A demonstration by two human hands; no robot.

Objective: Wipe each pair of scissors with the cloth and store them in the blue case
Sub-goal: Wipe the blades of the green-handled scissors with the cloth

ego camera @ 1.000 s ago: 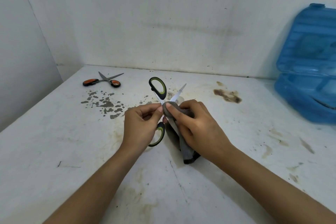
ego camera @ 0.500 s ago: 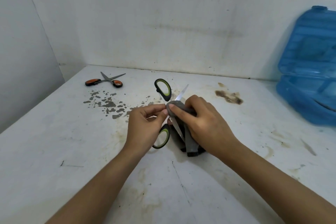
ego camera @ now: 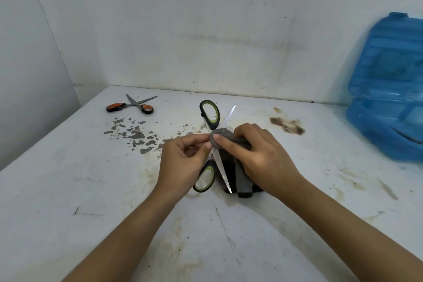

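Note:
Green-and-black handled scissors (ego camera: 209,114) are spread wide open above the middle of the table. My left hand (ego camera: 183,165) pinches them near the pivot, with one handle loop below it. My right hand (ego camera: 258,158) holds a grey cloth (ego camera: 243,181) and presses its bunched end against the pivot with the thumb. One blade tip points away, the other points down towards me. A second pair, orange-handled scissors (ego camera: 132,106), lies open at the far left of the table. The blue case (ego camera: 386,89) stands open at the right, its lid leaning on the wall.
The white table (ego camera: 68,190) is stained, with grey flecks (ego camera: 135,133) left of my hands and a brown smear (ego camera: 287,124) to the right. White walls close off the back and the left side.
The cloth has shifted a little along the blades at the pivot, and the near blade tip shows more clearly below my hands. Both hands stay in the same spot.

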